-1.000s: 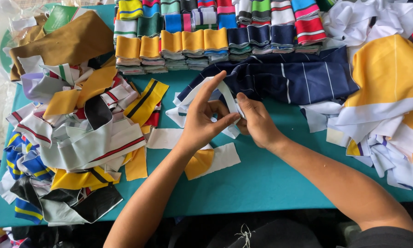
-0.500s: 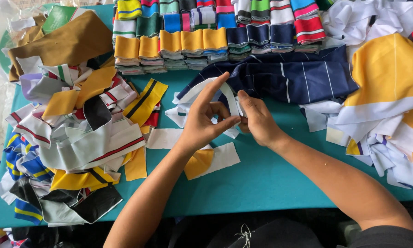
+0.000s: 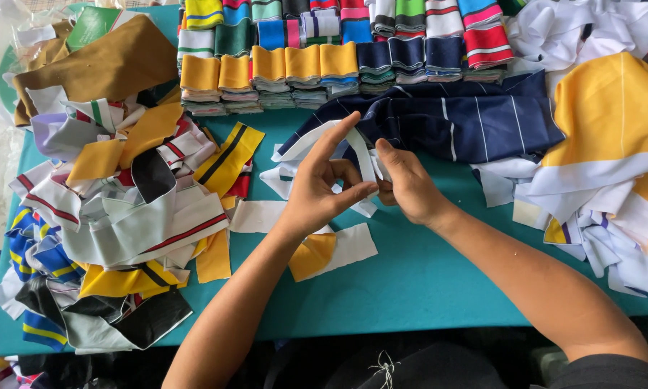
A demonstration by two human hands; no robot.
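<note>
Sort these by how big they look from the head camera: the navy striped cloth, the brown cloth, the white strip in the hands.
1. navy striped cloth
2. brown cloth, slightly smaller, partly hidden, so unsure
3. white strip, clearly smallest

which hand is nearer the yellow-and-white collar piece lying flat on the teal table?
Left. The left hand is just above the yellow-and-white collar piece, its wrist over it; the right hand sits farther up and to the right.

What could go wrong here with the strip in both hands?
1. The white strip is pinched only at the fingertips of the left hand and right hand; it could slip loose.
2. It hangs right over other white strips and the navy cloth, so it might snag or get mixed up with them.
3. The left pile lies near the left forearm and could be dragged.
</note>
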